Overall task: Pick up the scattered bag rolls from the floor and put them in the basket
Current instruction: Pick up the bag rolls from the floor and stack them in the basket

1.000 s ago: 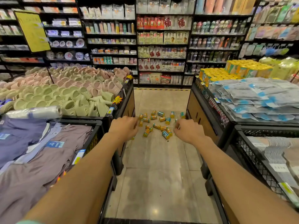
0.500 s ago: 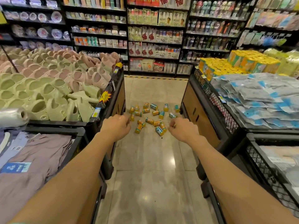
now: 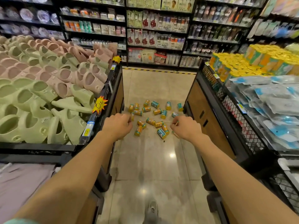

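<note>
above the tiled floor (image 3: 150,159), both arms reach forward at waist height, well short of the bag rolls (image 3: 152,117). the left hand (image 3: 119,126) is loosely curled, fingers bent inward, holding nothing. the right hand (image 3: 186,126) is also curled, and whether something small sits at its fingertips cannot be told. the orange and teal rolls lie scattered on the floor just beyond the hands, between the slipper bin (image 3: 103,97) left of them and the wire-sided display (image 3: 215,88) right of them.

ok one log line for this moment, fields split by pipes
stage: approach | left hand: empty, curled | right hand: curled, hold unclear | bag rolls: scattered on floor | basket: not in view
</note>
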The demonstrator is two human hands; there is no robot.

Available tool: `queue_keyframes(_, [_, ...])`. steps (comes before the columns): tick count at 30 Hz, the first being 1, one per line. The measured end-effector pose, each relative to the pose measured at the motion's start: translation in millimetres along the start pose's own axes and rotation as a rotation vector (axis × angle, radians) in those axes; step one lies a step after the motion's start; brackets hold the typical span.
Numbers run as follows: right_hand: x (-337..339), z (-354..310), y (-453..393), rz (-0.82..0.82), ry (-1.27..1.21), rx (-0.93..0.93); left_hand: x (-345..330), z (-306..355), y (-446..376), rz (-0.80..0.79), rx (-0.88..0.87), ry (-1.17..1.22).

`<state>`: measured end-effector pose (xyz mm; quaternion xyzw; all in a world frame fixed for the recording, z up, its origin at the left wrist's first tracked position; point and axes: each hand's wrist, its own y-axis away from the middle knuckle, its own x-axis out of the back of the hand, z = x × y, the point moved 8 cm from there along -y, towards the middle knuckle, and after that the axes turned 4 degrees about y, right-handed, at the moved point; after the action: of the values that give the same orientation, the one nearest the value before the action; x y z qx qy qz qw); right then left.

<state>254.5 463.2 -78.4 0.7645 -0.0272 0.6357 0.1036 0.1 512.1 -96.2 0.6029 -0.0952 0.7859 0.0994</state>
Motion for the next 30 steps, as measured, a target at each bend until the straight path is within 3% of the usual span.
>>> queue_keyframes(12, [-12.9, 14.1, -239.9, -0.083, -0.052, 0.084, -23.4, -17.0, -198.6, -0.044, 0.116, 0.043])
queue_keyframes(21, [-11.1, 16.5, -372.4, -0.115, -0.051, 0.091, -43.6, -32.1, -325.2, -0.128, 0.135, 0.067])
queue_keyframes(30, [-32.8, -7.2, -515.9, -0.176, -0.029, 0.058, -79.1, -101.3, -447.8, -0.159, 0.208, 0.163])
